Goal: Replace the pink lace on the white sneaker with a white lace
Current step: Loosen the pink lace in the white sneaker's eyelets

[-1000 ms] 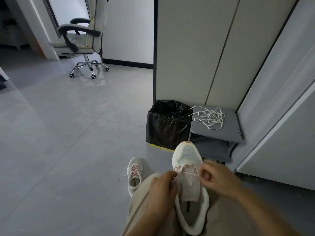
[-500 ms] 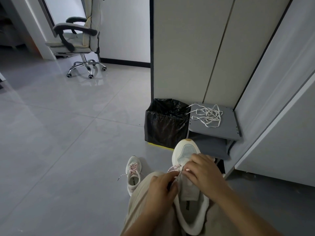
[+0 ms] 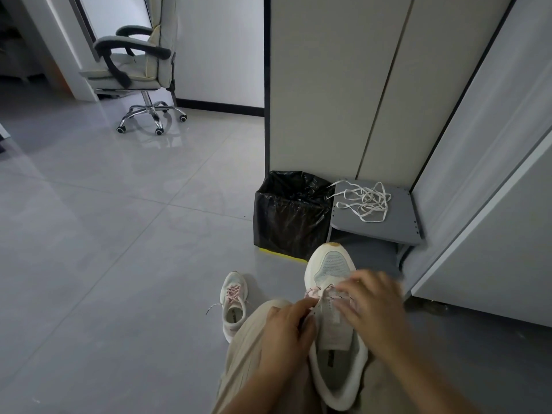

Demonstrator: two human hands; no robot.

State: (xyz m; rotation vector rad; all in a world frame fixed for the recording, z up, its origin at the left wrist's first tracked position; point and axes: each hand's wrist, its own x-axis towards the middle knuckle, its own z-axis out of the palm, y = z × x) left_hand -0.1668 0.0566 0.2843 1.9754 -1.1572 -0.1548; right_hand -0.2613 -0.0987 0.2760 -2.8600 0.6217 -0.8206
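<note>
Glossy grey tile floor [image 3: 119,234], office chair [image 3: 134,67] far left. Black-bagged bin [image 3: 291,216] beside shelf [image 3: 400,222] with white lace [image 3: 366,201]. Left hand [image 3: 285,333] gripping sneaker [image 3: 331,264]; right hand [image 3: 373,300] blurred, can't tell.

The person wears loose, ribbed beige trousers [image 3: 245,351].

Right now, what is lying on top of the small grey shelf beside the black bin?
A loose tangle of white lace lies on the grey shelf, one end reaching toward the black bin. The space underneath is too dark to read.
</note>
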